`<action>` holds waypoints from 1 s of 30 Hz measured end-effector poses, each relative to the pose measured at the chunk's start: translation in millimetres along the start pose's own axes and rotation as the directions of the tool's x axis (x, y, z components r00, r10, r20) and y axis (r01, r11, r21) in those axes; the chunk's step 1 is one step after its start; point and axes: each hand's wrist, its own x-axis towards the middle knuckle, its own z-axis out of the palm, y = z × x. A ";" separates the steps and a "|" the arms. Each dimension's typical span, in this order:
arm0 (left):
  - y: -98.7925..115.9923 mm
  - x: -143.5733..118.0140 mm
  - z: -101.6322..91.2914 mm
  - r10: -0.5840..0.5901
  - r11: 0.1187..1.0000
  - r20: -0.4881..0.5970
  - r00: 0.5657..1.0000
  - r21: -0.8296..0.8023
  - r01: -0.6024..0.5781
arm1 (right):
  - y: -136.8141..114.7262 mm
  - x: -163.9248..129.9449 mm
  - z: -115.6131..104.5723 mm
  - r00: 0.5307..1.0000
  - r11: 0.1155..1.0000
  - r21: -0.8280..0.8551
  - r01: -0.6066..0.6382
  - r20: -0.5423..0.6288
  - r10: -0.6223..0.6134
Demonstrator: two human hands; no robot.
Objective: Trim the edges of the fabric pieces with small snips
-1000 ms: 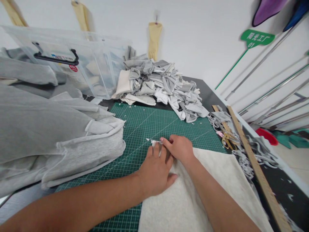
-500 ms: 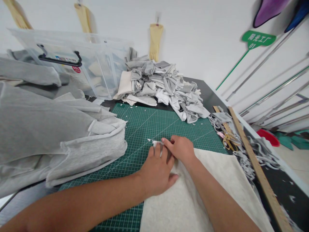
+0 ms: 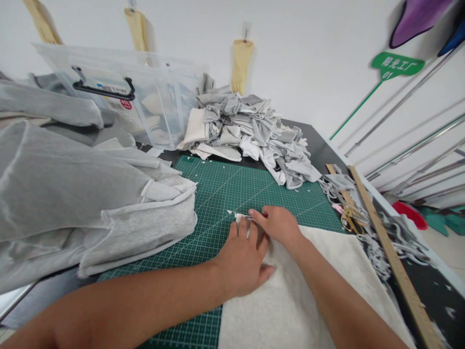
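A cream fabric piece [image 3: 323, 286] lies flat on the green cutting mat [image 3: 232, 189]. My left hand [image 3: 243, 257] rests palm down on the fabric's far left corner, fingers spread. My right hand [image 3: 278, 225] lies just beyond it, fingertips pinching the same corner's edge against the mat. Small white scraps lie beside the fingertips.
A stack of grey fabric [image 3: 80, 203] covers the left side. A heap of grey and white cut pieces [image 3: 250, 135] sits at the back, next to a clear plastic bin [image 3: 123, 97]. Wooden rulers [image 3: 392, 257], gold scissors [image 3: 350, 218] and fabric strips lie on the right.
Both hands stay on the fabric's corner. The view has shifted slightly, so everything sits a little lower and further right in the picture.
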 end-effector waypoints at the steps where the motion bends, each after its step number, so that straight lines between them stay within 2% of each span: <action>1: -0.3 -0.1 -0.7 0.003 1.000 0.004 1.000 -0.003 -0.003 | 0.4 2.9 -3.0 0.999 1.000 0.009 0.013 0.036 -0.014; 4: -1.2 -0.1 -1.7 0.017 1.000 0.020 1.000 -0.009 -0.017 | 2.7 12.0 -14.6 0.990 0.999 0.028 0.030 0.138 -0.034; 6: -1.4 0.0 -1.7 0.014 1.000 0.025 1.000 -0.011 -0.014 | 5.1 16.8 -22.8 0.987 0.999 0.044 0.026 0.155 -0.033; 10: -1.2 0.1 -1.2 0.006 1.000 0.035 0.999 -0.009 -0.006 | 10.2 20.3 -28.7 0.997 0.986 0.168 -0.006 0.075 -0.007; 14: -1.0 0.2 0.1 0.007 1.000 0.038 0.999 -0.012 -0.007 | 11.2 17.0 -14.5 0.999 0.937 0.349 -0.011 0.034 0.000; 19: -0.2 1.3 0.5 -0.001 1.000 0.051 0.999 -0.004 0.001 | 7.1 11.8 -0.3 0.998 0.967 0.254 -0.006 0.058 -0.010; 30: 1.3 0.8 2.9 -0.038 0.999 0.059 0.998 0.013 0.037 | 16.5 15.8 -2.6 0.998 0.984 0.177 0.011 0.054 -0.021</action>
